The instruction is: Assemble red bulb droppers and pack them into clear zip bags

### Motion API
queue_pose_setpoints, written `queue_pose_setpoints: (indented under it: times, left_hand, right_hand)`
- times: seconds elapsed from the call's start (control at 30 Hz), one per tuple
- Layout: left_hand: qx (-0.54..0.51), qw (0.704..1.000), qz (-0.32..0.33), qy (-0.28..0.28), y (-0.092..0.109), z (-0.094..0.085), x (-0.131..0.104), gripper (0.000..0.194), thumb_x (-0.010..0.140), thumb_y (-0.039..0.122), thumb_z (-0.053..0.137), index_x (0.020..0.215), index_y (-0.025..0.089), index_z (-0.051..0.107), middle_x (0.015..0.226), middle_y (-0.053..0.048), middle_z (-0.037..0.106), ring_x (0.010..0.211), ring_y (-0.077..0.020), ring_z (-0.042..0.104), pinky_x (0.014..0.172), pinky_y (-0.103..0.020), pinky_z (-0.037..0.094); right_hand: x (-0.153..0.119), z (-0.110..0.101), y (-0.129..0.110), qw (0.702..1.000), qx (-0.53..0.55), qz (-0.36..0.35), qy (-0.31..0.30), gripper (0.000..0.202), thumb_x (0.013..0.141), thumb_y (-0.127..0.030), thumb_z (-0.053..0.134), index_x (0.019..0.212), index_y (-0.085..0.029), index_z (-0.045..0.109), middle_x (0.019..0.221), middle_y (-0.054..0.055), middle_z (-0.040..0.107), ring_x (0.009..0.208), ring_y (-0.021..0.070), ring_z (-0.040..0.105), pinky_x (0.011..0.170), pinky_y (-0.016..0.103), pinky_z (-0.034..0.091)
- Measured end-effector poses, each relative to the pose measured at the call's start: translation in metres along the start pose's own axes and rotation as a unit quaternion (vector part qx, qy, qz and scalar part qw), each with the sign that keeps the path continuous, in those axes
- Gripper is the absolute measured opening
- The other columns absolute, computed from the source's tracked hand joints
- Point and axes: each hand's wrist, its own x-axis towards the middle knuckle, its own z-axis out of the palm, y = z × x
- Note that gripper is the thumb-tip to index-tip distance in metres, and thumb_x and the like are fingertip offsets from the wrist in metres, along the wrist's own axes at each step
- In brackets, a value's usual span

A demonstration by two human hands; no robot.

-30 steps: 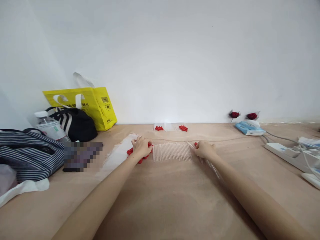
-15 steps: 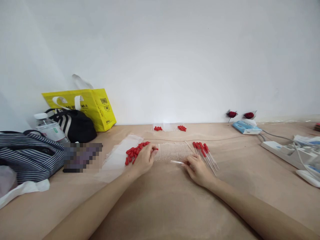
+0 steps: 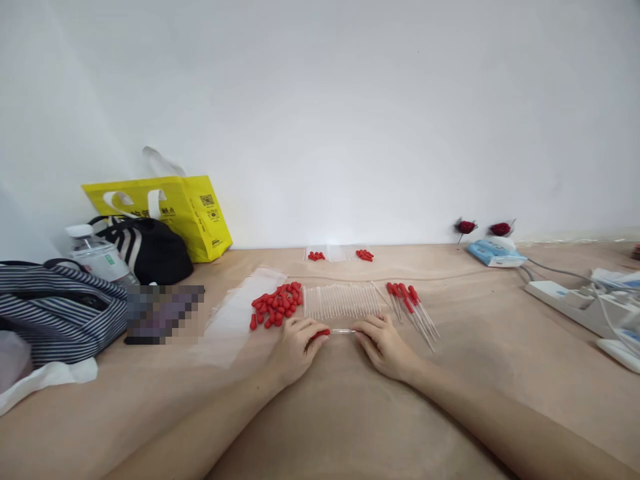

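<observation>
Between finger and thumb, my left hand (image 3: 299, 347) pinches a red rubber dropper bulb (image 3: 323, 333). My right hand (image 3: 385, 347) grips a clear glass dropper tube (image 3: 343, 331), whose left end points at the bulb's mouth. Whether tube and bulb touch is too small to tell. Just beyond the hands lies a row of clear tubes (image 3: 343, 301) side by side. A pile of loose red bulbs (image 3: 275, 305) sits to the left of that row. To its right are several droppers with red bulbs fitted (image 3: 413, 310).
Clear plastic bags (image 3: 245, 303) lie left of the bulbs. Small bags with red bulbs (image 3: 316, 256) rest by the wall. At left stand a yellow bag (image 3: 210, 220), a bottle (image 3: 100, 257) and a striped bag (image 3: 65, 310). A tissue pack (image 3: 493, 253) and power strip (image 3: 570, 303) are at right.
My left hand has come away from the bulb pile, toward me and right, with a red bulb. My right hand has shifted slightly left, bringing the tube's end up to the bulb.
</observation>
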Motion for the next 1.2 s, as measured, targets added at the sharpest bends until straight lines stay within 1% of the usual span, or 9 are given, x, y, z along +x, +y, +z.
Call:
queue_pose_setpoints:
  times: [0.13,0.27,0.47,0.57,0.67,0.8,0.9,1.07,1.2]
  left_hand:
    - [-0.003,1.000,-0.003,-0.001,0.000,0.000,-0.001,0.016,0.085,0.026,0.045,0.090,0.022,0.059,0.088,0.001,0.067,0.080,-0.0153,0.059,0.082,-0.036,0.031]
    - [-0.008,1.000,-0.016,-0.005,0.002,0.000,-0.001,0.016,0.086,0.026,0.044,0.089,0.023,0.059,0.088,0.002,0.068,0.080,-0.0149,0.060,0.088,-0.039,0.026]
    - [-0.027,0.998,-0.051,0.011,0.005,0.003,0.000,0.020,0.086,0.028,0.041,0.087,0.022,0.060,0.080,0.001,0.069,0.070,-0.0138,0.060,0.087,-0.039,0.031]
    - [-0.050,0.997,-0.058,0.021,0.004,0.003,0.001,0.021,0.086,0.029,0.041,0.084,0.021,0.060,0.079,0.001,0.068,0.072,-0.0146,0.060,0.086,-0.038,0.033]
    - [-0.058,0.997,-0.052,0.014,0.004,0.002,0.000,0.019,0.085,0.027,0.041,0.083,0.022,0.059,0.080,0.001,0.068,0.073,-0.0150,0.059,0.086,-0.038,0.032]
    - [-0.038,0.999,-0.010,-0.018,0.006,-0.001,-0.003,0.017,0.085,0.024,0.041,0.083,0.022,0.058,0.081,0.001,0.068,0.073,-0.0141,0.059,0.090,-0.041,0.026]
    - [-0.015,0.999,0.031,-0.031,0.009,-0.001,-0.004,0.017,0.086,0.022,0.041,0.082,0.021,0.057,0.078,0.001,0.067,0.072,-0.0138,0.059,0.090,-0.041,0.024]
    - [0.020,0.996,0.089,-0.022,0.015,-0.001,-0.004,0.016,0.085,0.019,0.039,0.082,0.019,0.055,0.074,0.000,0.065,0.070,-0.0133,0.058,0.092,-0.041,0.021]
    - [0.048,0.991,0.125,-0.005,0.020,-0.002,-0.004,0.016,0.085,0.019,0.039,0.079,0.019,0.054,0.072,0.001,0.065,0.068,-0.0129,0.057,0.094,-0.041,0.020]
  right_hand:
    - [0.001,0.000,-0.002,1.000,0.001,0.011,0.010,0.022,0.086,-0.016,0.036,0.092,-0.020,0.057,0.084,0.005,0.062,0.077,0.0146,0.055,0.075,0.033,0.033]
    - [0.001,0.001,-0.005,1.000,0.004,0.004,0.010,0.020,0.085,-0.015,0.038,0.091,-0.020,0.057,0.082,0.004,0.062,0.075,0.0139,0.054,0.077,0.033,0.032]
    - [0.000,0.005,-0.016,1.000,0.000,-0.017,0.013,0.017,0.085,-0.017,0.039,0.087,-0.017,0.057,0.070,0.002,0.058,0.065,0.0124,0.050,0.071,0.030,0.031]
    - [0.001,0.005,-0.017,1.000,0.001,-0.028,0.013,0.018,0.085,-0.017,0.039,0.086,-0.017,0.057,0.068,0.002,0.057,0.063,0.0120,0.049,0.069,0.029,0.030]
    - [0.002,0.002,-0.015,0.999,-0.005,-0.038,-0.001,0.019,0.085,-0.017,0.039,0.090,-0.017,0.058,0.068,0.002,0.057,0.063,0.0118,0.049,0.069,0.029,0.029]
    - [0.001,-0.004,-0.010,0.997,-0.026,-0.062,-0.029,0.021,0.085,-0.015,0.039,0.092,-0.019,0.059,0.073,0.002,0.060,0.067,0.0118,0.052,0.072,0.030,0.026]
    - [-0.001,-0.008,-0.009,0.996,-0.044,-0.079,-0.026,0.022,0.085,-0.015,0.038,0.089,-0.019,0.060,0.074,0.002,0.060,0.067,0.0114,0.051,0.074,0.032,0.023]
    - [-0.004,-0.007,-0.012,0.994,-0.059,-0.094,0.006,0.022,0.086,-0.017,0.038,0.085,-0.017,0.059,0.069,0.001,0.058,0.064,0.0113,0.047,0.073,0.031,0.023]
    - [-0.005,-0.004,-0.014,0.992,-0.065,-0.103,0.013,0.024,0.086,-0.018,0.036,0.082,-0.016,0.059,0.066,0.002,0.056,0.063,0.0120,0.046,0.072,0.032,0.024]
